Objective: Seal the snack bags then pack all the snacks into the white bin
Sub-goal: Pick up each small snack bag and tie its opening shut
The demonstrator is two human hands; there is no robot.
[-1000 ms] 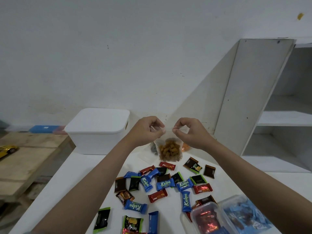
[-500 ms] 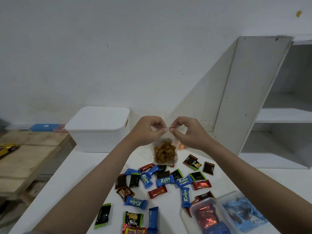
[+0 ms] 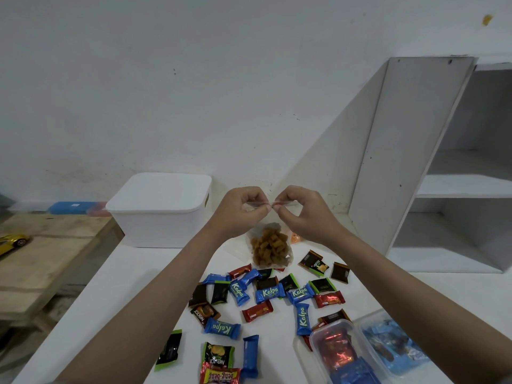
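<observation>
I hold a clear snack bag (image 3: 270,246) of brown fried pieces in the air above the white table (image 3: 116,289). My left hand (image 3: 238,210) and my right hand (image 3: 303,210) pinch its top strip side by side, fingertips almost touching. The white bin (image 3: 160,212), with its lid on, stands at the back left of the table. Several small wrapped snacks (image 3: 270,293), blue, red, black and green, lie scattered in front of me. A second bag with orange pieces (image 3: 295,238) lies behind the held bag, mostly hidden.
Clear plastic containers (image 3: 339,350) holding wrapped snacks, one with a lid (image 3: 393,345) beside it, sit at the near right. A white shelf unit (image 3: 443,167) rises on the right. A wooden bench (image 3: 41,261) with a yellow toy car (image 3: 12,242) stands left of the table.
My two hands have drawn closer together along the bag's top strip, until the fingertips nearly meet. The bag still hangs in the same place.
</observation>
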